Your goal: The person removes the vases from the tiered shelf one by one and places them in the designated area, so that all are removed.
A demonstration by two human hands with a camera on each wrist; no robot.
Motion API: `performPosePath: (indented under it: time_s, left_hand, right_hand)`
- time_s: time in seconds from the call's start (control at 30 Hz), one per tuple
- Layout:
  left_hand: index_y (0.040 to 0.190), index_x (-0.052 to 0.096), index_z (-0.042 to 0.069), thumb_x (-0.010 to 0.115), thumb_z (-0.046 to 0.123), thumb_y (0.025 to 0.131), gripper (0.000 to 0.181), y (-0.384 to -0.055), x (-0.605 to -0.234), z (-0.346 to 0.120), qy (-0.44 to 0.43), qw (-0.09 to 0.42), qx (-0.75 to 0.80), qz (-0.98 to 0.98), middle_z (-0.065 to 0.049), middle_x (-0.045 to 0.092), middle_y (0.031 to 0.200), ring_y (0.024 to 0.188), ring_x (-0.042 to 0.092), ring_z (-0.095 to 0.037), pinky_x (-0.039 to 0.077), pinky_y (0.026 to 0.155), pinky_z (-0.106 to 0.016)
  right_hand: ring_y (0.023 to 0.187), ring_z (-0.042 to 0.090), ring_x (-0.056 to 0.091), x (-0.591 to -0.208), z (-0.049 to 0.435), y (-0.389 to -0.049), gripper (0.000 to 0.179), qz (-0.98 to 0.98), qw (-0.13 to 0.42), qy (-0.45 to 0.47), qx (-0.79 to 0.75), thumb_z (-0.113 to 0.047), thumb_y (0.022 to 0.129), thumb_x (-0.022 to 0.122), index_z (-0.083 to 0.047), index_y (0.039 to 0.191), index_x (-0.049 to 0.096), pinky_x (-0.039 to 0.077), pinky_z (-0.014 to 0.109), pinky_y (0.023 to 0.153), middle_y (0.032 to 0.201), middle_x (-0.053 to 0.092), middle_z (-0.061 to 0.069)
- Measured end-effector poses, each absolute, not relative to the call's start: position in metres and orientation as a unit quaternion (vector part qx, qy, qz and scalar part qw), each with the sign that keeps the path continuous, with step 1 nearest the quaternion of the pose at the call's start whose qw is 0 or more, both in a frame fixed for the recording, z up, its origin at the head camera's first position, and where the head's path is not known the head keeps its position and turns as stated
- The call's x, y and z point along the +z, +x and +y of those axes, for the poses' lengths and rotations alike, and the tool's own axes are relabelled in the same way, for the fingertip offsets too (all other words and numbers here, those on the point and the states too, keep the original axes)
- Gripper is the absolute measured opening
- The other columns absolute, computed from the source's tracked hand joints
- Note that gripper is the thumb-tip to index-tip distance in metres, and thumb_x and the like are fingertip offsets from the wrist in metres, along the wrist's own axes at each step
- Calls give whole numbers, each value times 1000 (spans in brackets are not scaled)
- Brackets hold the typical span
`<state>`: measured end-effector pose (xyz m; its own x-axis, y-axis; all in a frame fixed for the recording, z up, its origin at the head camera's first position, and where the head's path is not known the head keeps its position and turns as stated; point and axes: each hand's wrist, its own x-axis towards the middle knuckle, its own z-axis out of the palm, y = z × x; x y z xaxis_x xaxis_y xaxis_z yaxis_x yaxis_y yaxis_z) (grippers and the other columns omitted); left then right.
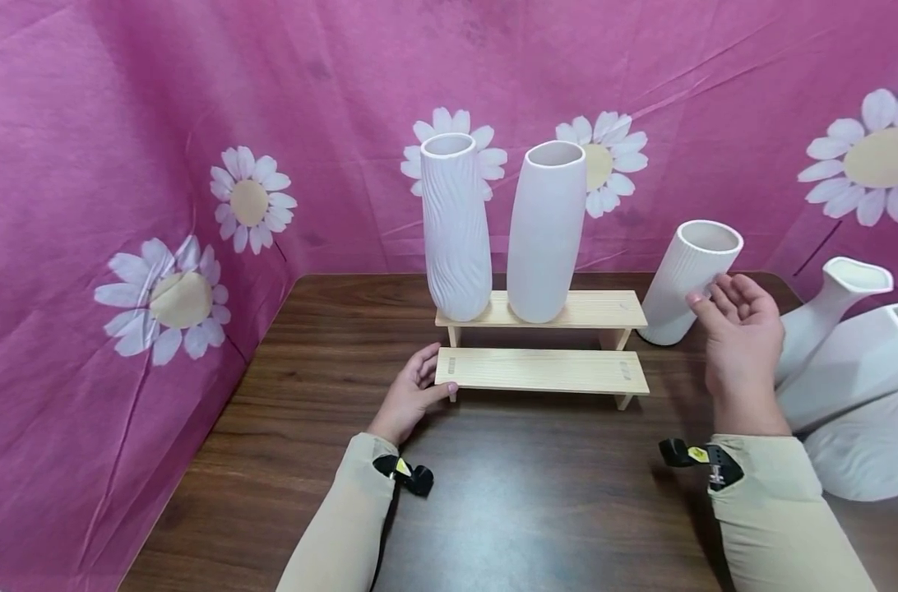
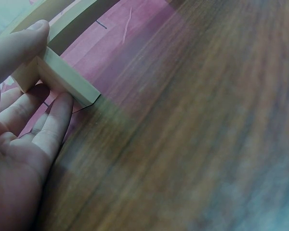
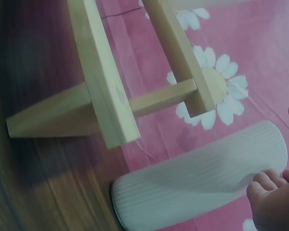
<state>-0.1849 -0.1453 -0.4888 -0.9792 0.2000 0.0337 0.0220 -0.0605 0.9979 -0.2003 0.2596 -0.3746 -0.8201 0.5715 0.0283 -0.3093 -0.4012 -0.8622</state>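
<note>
A two-tier wooden stand (image 1: 541,370) is on the table, its lower step toward me. My left hand (image 1: 417,393) grips that step's left end, thumb on the board and fingers by the leg (image 2: 67,79). On the upper step are two white vases, a wavy-ridged one (image 1: 455,230) at left and a smooth one (image 1: 548,234) beside it. Right of the stand is a ribbed white vase (image 1: 678,284). My right hand (image 1: 745,353) is beside its upper part, thumb and fingers apart; whether they touch it I cannot tell. In the right wrist view, fingertips (image 3: 265,183) overlap the vase's rim end.
More white vases (image 1: 849,370) stand close together at the right, just beyond my right forearm. The brown wooden table (image 1: 508,493) extends in front of the stand. A pink cloth (image 1: 345,99) with daisies hangs behind and at the left.
</note>
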Motion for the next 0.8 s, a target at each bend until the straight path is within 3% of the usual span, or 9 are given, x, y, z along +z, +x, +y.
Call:
performPosePath:
  time_s: [0.8]
  left_hand:
    - [154,29,-1,71,-7,88,78,-186,-488,-146,72,72,725,681,-22,49,148,130,51,-33,49,94,-25]
  right_hand:
    - [133,26,49,-381,225,-194,60,-555,228,-61,798,14,87,68,2,141,45,48,15,92,133,55,11]
